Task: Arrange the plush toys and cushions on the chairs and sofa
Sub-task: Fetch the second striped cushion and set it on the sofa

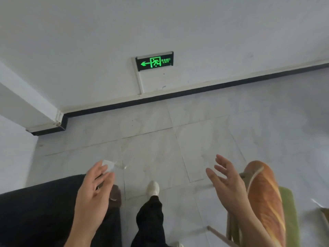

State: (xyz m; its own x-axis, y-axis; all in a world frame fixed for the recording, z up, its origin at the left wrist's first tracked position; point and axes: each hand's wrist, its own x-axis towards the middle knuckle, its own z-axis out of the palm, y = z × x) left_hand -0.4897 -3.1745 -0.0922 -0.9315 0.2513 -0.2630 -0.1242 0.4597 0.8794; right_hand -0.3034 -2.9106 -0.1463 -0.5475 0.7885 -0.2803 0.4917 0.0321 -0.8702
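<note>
A long baguette-shaped plush cushion (pixel 265 198), orange-brown with pale stripes, stands on end on a chair with a green seat (pixel 289 216) at the lower right. My right hand (pixel 226 180) hovers just left of the cushion, fingers spread, holding nothing. My left hand (pixel 94 189) is open too, fingers apart, above the edge of a dark sofa (pixel 35 211) at the lower left. No other plush toys show.
Pale marble floor tiles (pixel 178 139) stretch ahead to a white wall with a dark skirting board (pixel 178 92) and a green exit sign (pixel 154 61). My own dark trouser leg and white shoe (pixel 153 188) stand between sofa and chair. A wall corner juts out at left.
</note>
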